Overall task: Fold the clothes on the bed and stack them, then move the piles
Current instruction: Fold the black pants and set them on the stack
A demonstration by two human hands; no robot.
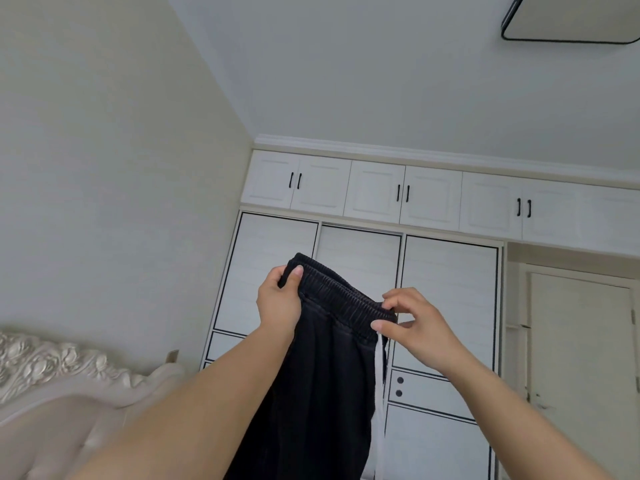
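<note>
A pair of black trousers (322,375) with an elastic waistband hangs in the air in front of me, held up at chest height. My left hand (280,303) grips the left end of the waistband. My right hand (412,323) pinches the right end of the waistband between thumb and fingers. A white drawstring (381,368) dangles below the right hand. The trouser legs run down out of the bottom of the view. The bed's surface and other clothes are out of sight.
A cream tufted headboard (69,403) with carved trim is at the lower left. White wardrobes (363,271) with black handles fill the far wall. A door (581,358) stands at the right, and a ceiling lamp (571,19) at the top right.
</note>
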